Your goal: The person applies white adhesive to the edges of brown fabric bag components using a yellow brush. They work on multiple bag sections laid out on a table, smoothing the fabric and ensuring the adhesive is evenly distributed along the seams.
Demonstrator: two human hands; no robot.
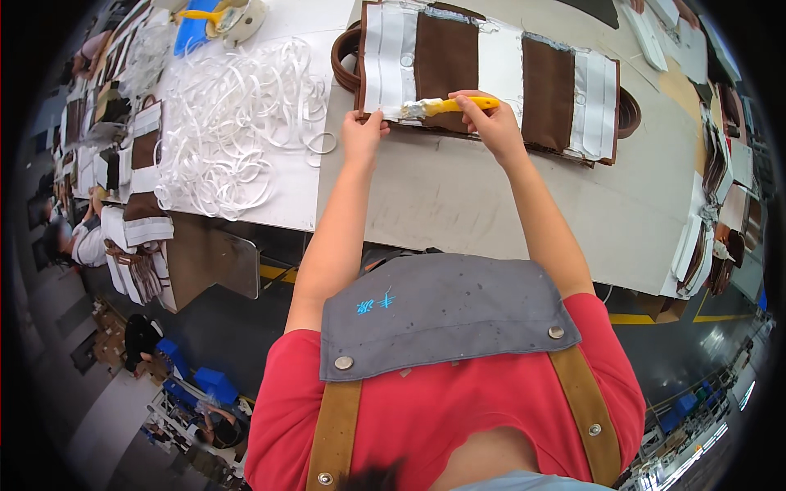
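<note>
While the L hand [363,137] pinches the brown/white panel [446,65] at its nr L corner, the R hand [493,124] holds the brush [454,105] sideways, bristles [412,110] twd L hand.

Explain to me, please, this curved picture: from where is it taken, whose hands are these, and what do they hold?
No machine works here: a person uses two bare hands. The one picture comes from a fisheye camera on the person's head, looking down, so straight edges bend. The right hand holds a yellow-handled brush, its white-smeared end on a brown-and-white piece. The left hand touches that piece's near left corner. The piece lies on a pale work surface; to its left is a tangled heap of thin white strips.
</note>
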